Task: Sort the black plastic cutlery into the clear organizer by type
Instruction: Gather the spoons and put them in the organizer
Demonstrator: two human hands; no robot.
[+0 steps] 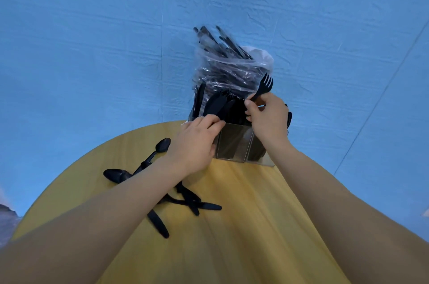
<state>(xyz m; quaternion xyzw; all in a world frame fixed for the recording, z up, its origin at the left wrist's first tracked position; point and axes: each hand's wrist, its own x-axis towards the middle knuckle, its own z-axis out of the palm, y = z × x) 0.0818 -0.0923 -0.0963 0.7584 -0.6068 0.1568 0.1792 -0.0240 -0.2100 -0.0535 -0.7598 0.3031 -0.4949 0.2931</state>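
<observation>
Your two forearms come in from the near edge bare, with no sleeve showing anywhere along them. Your left hand (197, 142) and right hand (267, 116) are bare too: no glove, ring, watch or band at either wrist.

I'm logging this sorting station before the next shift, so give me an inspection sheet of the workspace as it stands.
Surface: round wooden table.
Job's things: clear organizer at the far edge, black cutlery standing in it; loose spoons and knives on the table.
Clutter: plastic bag of cutlery behind the organizer.
Grippers: left hand at the organizer's rim, grip unclear; right hand pinches a fork.
Cables: nothing seen.
Surroundings: blue sheet.
</observation>
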